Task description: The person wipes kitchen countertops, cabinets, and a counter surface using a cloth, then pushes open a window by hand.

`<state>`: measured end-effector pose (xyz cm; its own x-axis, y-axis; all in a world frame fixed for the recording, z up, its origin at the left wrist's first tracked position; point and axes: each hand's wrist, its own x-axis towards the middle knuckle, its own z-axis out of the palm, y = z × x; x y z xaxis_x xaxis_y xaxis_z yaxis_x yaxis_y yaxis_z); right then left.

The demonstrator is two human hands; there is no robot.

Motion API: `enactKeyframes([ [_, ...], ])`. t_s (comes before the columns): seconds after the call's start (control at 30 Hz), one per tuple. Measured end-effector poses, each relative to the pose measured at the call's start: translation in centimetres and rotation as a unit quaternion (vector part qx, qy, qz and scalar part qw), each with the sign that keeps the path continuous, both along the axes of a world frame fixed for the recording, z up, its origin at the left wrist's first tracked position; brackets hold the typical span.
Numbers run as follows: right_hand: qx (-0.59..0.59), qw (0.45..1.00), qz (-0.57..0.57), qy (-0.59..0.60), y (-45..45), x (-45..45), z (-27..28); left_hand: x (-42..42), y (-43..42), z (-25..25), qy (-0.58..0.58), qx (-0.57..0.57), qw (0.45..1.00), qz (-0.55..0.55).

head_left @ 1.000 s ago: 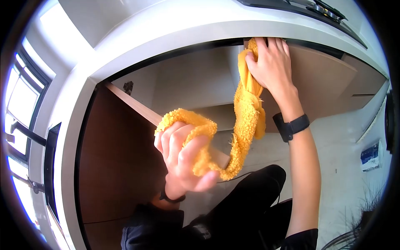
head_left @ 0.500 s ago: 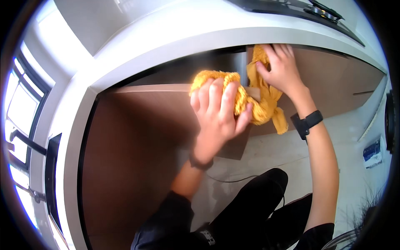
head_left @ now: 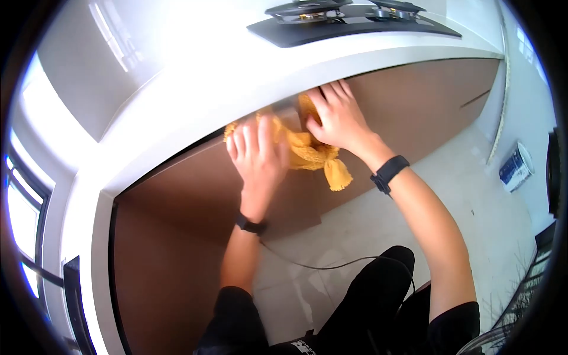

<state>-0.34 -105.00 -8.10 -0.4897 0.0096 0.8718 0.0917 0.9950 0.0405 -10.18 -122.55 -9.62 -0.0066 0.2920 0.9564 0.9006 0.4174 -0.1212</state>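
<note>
A yellow textured cloth (head_left: 309,155) is draped between two brown cabinet fronts just under the white countertop, its loose end hanging down. My left hand (head_left: 255,157), a little smeared by motion, has its fingers curled over the cloth at the top edge of the left cabinet front (head_left: 195,177). With its thumb on the near side, my right hand (head_left: 338,121) grips another part of the cloth at the edge of the right cabinet front (head_left: 414,106). The cloth under both palms is partly hidden. A dark gap shows behind the left front's top edge.
A black gas stove (head_left: 355,25) sits on the white countertop (head_left: 225,83). A white and blue bucket (head_left: 516,168) stands on the tiled floor at the right. A dark cable (head_left: 331,267) runs near my knee. A window (head_left: 26,219) is at the far left.
My left hand and its part of the cloth have moved closer to the cabinet's top edge. The left front's gap looks narrower. My head view has shifted, bringing more of the stove into sight.
</note>
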Motion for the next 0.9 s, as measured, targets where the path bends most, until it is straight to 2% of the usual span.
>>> enactKeyframes([
  [0.33,0.069,0.995,-0.023,0.065,0.7,-0.2,-0.8,0.3,0.7,0.4,0.007,-0.024,1.000,0.013],
  [0.53,0.111,0.986,0.011,0.123,2.0,-0.2,-1.7,-1.2,2.5,-0.6,0.083,0.033,0.996,0.026],
  [0.57,0.096,0.990,0.018,0.105,1.7,0.0,-1.7,-1.8,2.6,-0.9,0.085,0.031,0.995,0.036],
  [0.63,0.095,0.990,0.029,0.098,2.1,0.0,-1.5,-2.1,3.1,-1.3,0.097,0.036,0.994,0.031],
  [0.73,0.123,0.979,0.018,0.162,2.8,-0.7,-2.4,-2.7,3.0,-1.8,0.107,0.034,0.994,0.018],
  [0.9,0.149,0.975,0.011,0.162,3.0,-2.5,-3.1,-3.5,2.5,-2.6,0.108,0.014,0.994,-0.001],
])
